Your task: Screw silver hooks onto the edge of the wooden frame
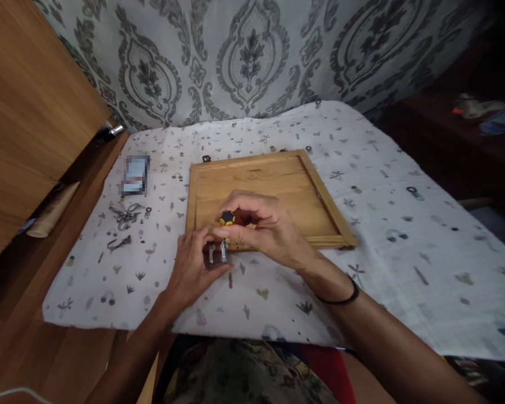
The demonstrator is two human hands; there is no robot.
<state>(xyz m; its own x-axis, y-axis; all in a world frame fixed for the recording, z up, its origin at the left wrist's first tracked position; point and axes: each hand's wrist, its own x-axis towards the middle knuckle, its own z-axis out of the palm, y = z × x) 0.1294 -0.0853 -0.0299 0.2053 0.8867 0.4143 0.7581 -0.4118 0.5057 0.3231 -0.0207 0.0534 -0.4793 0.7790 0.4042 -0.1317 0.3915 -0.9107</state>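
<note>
A stubby screwdriver with a black and yellow handle [227, 219] is pinched between the thumb and fingers of my right hand [267, 227]. It points down at a small silver metal fitting [223, 252] at the near edge of the wooden panel [256, 191]. My left hand [191, 261] is closed around the fitting, its fingers on the panel edge and its thumb below. The framed panel lies flat on the cloth. The screwdriver's tip and any screw under it are too small or hidden to make out.
A pile of metal fittings [128, 216] lies to the left, with a single one [119, 242] nearer me. Behind them rests a phone [135, 175]. The patterned white cloth [404, 252] covers the table. A wooden cabinet [33, 112] stands along the left side.
</note>
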